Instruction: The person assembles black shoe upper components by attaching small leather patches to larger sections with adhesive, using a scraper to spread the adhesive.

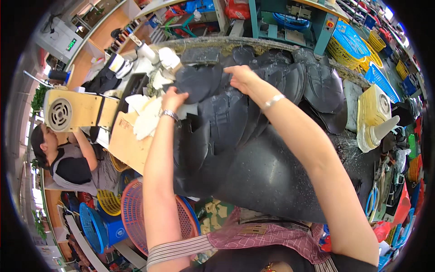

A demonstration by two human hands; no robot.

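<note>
Both my arms reach over a dark work table strewn with black shoe-part pieces. A flat, rounded black piece spans the space between my hands. My left hand is closed at its near left edge, thumb pointing right. At its far right side my right hand is closed too, index finger stretched along the edge; some of its fingertips are hidden. Overlapping black pieces with stitched or ridged lines lie just below. More of them are spread to the right of my right hand.
White scraps and brown cardboard lie left of my left hand. A cream machine with a cone stands at the right, near blue-handled scissors. A pink basket sits below left. A co-worker works at the left.
</note>
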